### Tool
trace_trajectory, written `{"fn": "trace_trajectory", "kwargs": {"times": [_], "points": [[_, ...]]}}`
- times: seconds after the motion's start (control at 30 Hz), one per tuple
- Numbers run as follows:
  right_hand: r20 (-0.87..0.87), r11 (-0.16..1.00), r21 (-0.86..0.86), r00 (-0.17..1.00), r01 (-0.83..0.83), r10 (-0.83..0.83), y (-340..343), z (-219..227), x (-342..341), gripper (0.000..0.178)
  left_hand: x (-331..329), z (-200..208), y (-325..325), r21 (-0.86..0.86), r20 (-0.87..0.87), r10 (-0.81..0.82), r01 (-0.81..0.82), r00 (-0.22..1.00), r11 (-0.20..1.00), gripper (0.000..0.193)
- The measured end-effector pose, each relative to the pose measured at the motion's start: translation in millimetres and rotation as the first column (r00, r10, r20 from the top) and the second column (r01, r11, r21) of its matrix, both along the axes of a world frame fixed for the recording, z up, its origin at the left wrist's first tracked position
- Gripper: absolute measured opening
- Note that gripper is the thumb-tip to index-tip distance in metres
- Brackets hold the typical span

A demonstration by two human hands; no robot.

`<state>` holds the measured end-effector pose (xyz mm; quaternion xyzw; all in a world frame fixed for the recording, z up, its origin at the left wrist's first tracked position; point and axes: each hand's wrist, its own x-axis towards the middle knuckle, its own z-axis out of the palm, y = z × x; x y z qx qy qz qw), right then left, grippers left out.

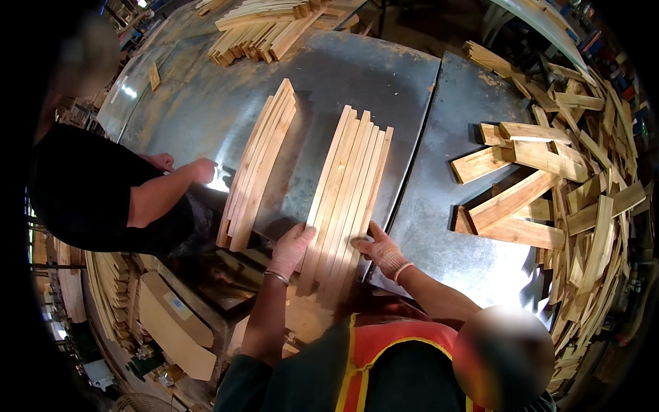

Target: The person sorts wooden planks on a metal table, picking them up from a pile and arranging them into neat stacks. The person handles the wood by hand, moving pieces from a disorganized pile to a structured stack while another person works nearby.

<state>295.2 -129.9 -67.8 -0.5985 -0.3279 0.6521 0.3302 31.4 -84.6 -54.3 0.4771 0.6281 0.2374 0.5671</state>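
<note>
A row of several long pale wood strips (pixel 343 185) lies side by side on the metal table, running away from me with uneven ends. My left hand (pixel 295 247), in a thin light glove with a band at the wrist, grips the near left side of this row. On the opposite side, my right hand (pixel 383 253), gloved too, presses the outermost strip with thumb and fingers. The strips are squeezed between the two hands, and their near ends overhang the table edge. To the left lies a second bundle of wood strips (pixel 259 168), touched by neither hand.
A co-worker in a black shirt (pixel 86 189) stands at the left, hands near the table (pixel 322 69). Stacked strips (pixel 264 34) lie at the far side. Loose boards (pixel 522 185) and a big wood pile (pixel 597 226) fill the right. A cardboard piece (pixel 171 329) is lower left.
</note>
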Motion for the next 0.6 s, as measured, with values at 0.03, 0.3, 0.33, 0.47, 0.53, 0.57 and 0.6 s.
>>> {"fn": "trace_trajectory", "kwargs": {"times": [0.03,0.3,0.33,0.47,0.53,0.57,0.6], "points": [[-0.074,1.0,-0.015,0.997,-0.008,0.006,1.0,6.8,-0.3,0.066,8.1,20.1,5.6,-0.045,-0.138,-0.087,0.081,0.987,0.996,0.061],[-0.46,0.988,-0.029,0.879,-0.151,0.121,8.2,15.0,32.0,0.088,15.5,35.5,27.9,-0.174,-0.58,-0.24,0.169,0.778,0.97,0.067],[-0.458,0.991,0.129,0.884,-0.04,0.095,6.2,-8.0,63.0,0.084,14.9,36.9,24.7,-0.146,-0.572,-0.223,0.17,0.789,0.975,0.076],[-0.252,0.592,0.575,0.811,0.564,-0.528,5.0,-38.1,256.4,0.076,22.7,47.9,-9.2,0.074,-0.713,-0.018,0.101,0.701,0.992,0.082],[-0.113,0.389,0.593,0.551,0.705,-0.827,5.2,-32.4,347.7,0.078,17.2,40.7,-31.9,0.221,-0.748,0.114,0.083,0.654,0.972,0.082],[0.026,0.346,0.533,0.394,0.772,-0.919,5.6,-24.1,381.8,0.081,14.4,38.4,-44.4,0.286,-0.76,0.175,0.08,0.626,0.955,0.082],[0.157,0.284,0.463,0.238,0.839,-0.958,5.0,-15.7,416.5,0.085,20.3,45.2,-53.9,0.259,-0.81,0.161,0.098,0.564,0.961,0.079]]}}
